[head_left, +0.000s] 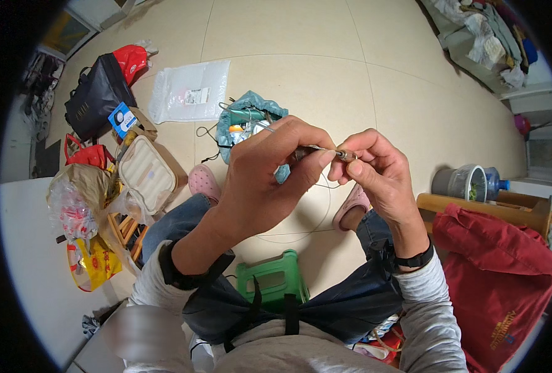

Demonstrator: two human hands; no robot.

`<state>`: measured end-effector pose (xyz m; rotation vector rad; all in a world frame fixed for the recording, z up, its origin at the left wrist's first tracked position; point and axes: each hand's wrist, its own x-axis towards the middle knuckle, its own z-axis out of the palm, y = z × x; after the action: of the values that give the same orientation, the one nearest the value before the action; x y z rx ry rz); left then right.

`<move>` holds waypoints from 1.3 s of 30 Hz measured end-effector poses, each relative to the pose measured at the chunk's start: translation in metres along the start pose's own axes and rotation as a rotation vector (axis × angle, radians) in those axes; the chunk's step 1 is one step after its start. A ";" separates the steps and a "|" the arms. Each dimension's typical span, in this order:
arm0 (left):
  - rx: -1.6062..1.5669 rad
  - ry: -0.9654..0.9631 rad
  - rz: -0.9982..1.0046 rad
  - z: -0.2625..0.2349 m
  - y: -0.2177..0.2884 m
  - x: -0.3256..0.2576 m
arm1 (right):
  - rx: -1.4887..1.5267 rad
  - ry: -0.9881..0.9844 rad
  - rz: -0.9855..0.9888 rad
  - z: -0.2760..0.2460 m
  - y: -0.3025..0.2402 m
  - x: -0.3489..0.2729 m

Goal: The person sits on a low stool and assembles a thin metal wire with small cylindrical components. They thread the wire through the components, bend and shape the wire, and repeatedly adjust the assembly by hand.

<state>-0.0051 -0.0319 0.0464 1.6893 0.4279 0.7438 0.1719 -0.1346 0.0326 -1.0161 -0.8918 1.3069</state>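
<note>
My left hand point(282, 165) is closed, pinching a dark, slim piece point(304, 151) between thumb and fingers. Right beside it, my right hand point(375, 171) pinches a small brown piece point(347, 155) with a metallic end. The two pieces meet or nearly meet between my fingertips; whether they are joined I cannot tell. A thin pale strand point(327, 208) loops down beneath my hands toward the floor. Beyond my left hand lies an open blue-green drawstring bag point(224, 138) with several small items in it, partly hidden by that hand.
On the tiled floor, a green plastic stool point(276, 260) stands between my legs. To the left are a black bag point(102, 93), a lidded container point(145, 174) and a yellow bag point(92, 264). A clear plastic package point(189, 93) lies ahead. A red cloth point(493, 267) hangs at the right.
</note>
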 end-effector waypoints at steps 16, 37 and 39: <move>0.139 0.027 0.172 -0.005 -0.009 0.004 | -0.136 -0.014 0.087 0.004 -0.010 0.002; -0.138 0.066 -0.092 0.001 -0.010 0.008 | -0.150 0.158 0.027 0.005 -0.010 -0.001; -0.051 0.035 -0.057 -0.002 -0.015 0.008 | -0.191 0.180 0.031 0.002 -0.010 -0.003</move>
<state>0.0010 -0.0212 0.0339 1.6120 0.4757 0.7374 0.1728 -0.1371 0.0433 -1.2807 -0.8772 1.1506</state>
